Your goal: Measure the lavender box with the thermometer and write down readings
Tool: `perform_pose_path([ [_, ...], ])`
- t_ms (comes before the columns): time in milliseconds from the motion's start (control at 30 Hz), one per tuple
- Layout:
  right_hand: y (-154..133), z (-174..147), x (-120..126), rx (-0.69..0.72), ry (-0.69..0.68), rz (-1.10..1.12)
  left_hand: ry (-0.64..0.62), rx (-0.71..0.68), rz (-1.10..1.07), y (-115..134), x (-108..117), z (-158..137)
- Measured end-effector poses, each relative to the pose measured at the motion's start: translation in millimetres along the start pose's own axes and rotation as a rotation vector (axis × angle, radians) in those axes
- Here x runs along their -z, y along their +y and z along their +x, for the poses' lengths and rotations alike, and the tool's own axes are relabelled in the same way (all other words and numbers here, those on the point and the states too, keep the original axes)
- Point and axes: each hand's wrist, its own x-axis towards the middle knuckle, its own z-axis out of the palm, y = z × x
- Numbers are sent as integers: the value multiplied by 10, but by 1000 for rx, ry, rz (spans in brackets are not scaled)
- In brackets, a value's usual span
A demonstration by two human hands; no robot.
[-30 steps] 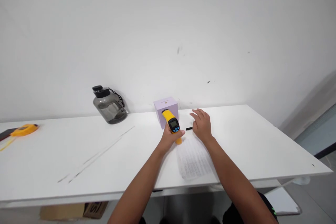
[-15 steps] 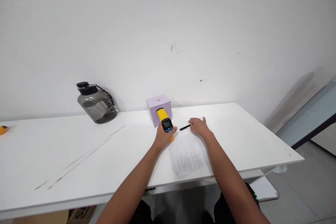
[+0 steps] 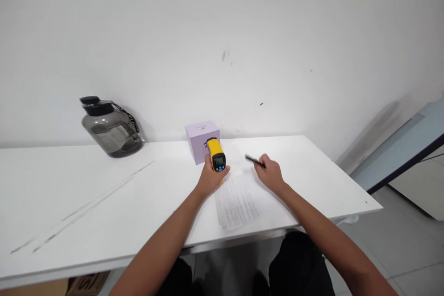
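Observation:
My left hand (image 3: 208, 176) is wrapped round the grip of a yellow and black infrared thermometer (image 3: 217, 150), its small screen and blue buttons facing me. The thermometer's front end points at a lilac box (image 3: 197, 144) standing against the wall. In my right hand (image 3: 270, 173) a black pen (image 3: 254, 161) is held between closed fingers, raised over the table and a little blurred. Below and between my hands lies a sheet of paper (image 3: 237, 206) with rows of handwriting, too blurred to read.
A large grey see-through water bottle (image 3: 113, 132) with a black lid and strap stands at the back left of the white table (image 3: 104, 226). A pale blue-grey slanted panel (image 3: 398, 148) is beyond the table's right end. Below the table, a cardboard box (image 3: 86, 284) shows at lower left.
My right hand has picked the pen up off the table and turned it. The left hand keeps hold of the thermometer. The whole view has shifted slightly to the right.

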Motion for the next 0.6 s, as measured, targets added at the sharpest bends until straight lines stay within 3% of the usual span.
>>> perform_pose_path([
  [67,58,-177,-4,177,4,83,11,17,-7,25,-10,-6],
  [133,66,-271,-31,222,-52,252,7,27,-6,25,-16,-7],
  [233,12,-287,-78,76,-266,470,10,30,17,-13,-18,1],
  [300,-27,-272,-92,-28,-390,464,21,24,35,-45,-18,8],
  [400,-48,-267,-93,-122,-388,393,24,6,55,-78,-16,14],
  [600,-19,-273,-122,-233,-366,451,2,9,68,-74,-5,5],
])
